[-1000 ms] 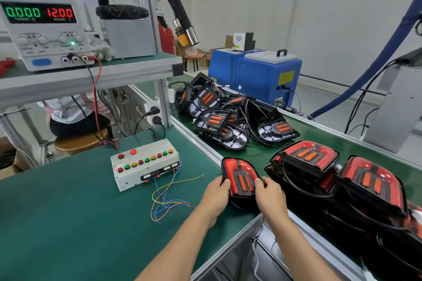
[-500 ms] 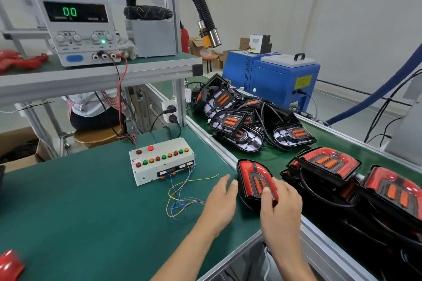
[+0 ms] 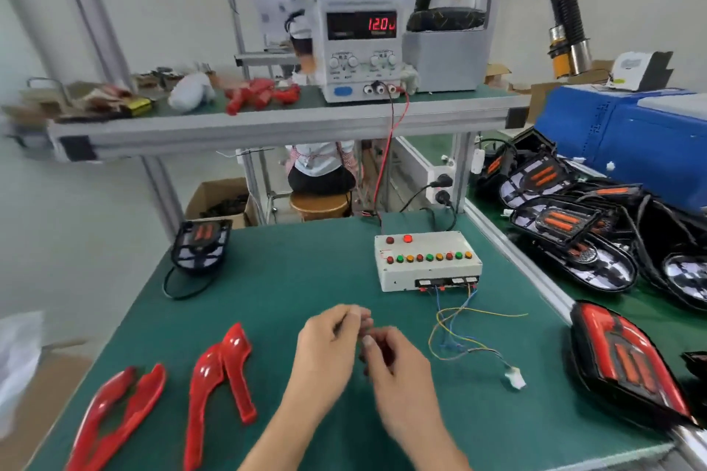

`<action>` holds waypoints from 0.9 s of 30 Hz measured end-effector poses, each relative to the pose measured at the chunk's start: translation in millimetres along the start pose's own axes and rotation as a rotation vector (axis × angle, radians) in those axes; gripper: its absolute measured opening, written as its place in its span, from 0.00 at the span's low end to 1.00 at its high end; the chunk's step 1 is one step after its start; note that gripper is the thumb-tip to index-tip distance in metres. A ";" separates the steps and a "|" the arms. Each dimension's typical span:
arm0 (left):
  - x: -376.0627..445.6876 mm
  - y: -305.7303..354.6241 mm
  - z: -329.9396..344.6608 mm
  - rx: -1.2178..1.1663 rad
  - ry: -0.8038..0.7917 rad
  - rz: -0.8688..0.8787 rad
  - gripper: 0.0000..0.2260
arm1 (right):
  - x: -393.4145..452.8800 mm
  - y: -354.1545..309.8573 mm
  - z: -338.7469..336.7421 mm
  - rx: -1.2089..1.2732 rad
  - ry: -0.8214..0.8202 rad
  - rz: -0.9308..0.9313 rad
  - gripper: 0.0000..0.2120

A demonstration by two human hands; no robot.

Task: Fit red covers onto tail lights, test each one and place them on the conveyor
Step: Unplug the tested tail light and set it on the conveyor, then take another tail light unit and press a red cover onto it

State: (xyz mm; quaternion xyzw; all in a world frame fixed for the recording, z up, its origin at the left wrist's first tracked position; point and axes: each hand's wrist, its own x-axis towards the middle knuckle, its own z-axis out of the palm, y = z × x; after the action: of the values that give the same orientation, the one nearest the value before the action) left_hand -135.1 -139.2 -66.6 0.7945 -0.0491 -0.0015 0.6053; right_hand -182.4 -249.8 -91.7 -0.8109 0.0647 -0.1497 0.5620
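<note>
Both hands hover together over the green bench, blurred by motion. The left hand has its fingers curled, thumb near the fingertips; whether it pinches anything I cannot tell. The right hand sits just beside it, fingers bent inward, and its grip is equally unclear (a reddish smear shows between the two hands, too blurred to name).

Two red covers lie flat on the bench at lower left: one near the front edge, the other just right of it, well apart from the hands. A covered light rests at the bench's right edge, beside the conveyor. An uncovered light sits at the far left corner with its cable looped below.

The test box stands behind the hands, one red lamp lit, coloured wires trailing to a white plug. More uncovered lights are piled on the conveyor. The power supply on the shelf reads about 12.
</note>
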 end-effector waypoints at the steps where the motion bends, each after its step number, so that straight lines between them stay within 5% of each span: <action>1: 5.0 -6.3 -16.2 -0.011 0.060 -0.047 0.14 | 4.6 -0.2 15.8 -0.025 -0.051 0.011 0.06; 5: 31.5 -25.8 -86.7 -0.033 0.240 -0.189 0.16 | 14.8 5.8 62.0 -0.111 -0.187 0.051 0.07; 10: 77.8 -39.0 -171.1 0.141 0.477 -0.242 0.17 | 15.5 25.5 76.1 -0.080 -0.100 0.048 0.11; 13: 108.4 -55.6 -211.9 0.237 0.595 -0.421 0.16 | 16.7 30.1 80.5 -0.112 -0.078 0.019 0.12; 20: 162.3 -84.7 -246.8 0.319 0.567 -0.631 0.29 | 26.9 34.2 89.9 -0.158 -0.070 0.010 0.13; 27: 196.5 -100.5 -251.0 0.543 0.518 -0.699 0.29 | 26.4 35.5 94.9 -0.193 0.000 -0.102 0.19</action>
State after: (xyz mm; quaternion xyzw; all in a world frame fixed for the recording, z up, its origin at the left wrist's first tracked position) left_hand 83.6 112.9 -85.0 0.8662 0.3726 0.0061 0.3330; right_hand -125.2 -185.1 -151.0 -0.8635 0.0373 -0.1710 0.4731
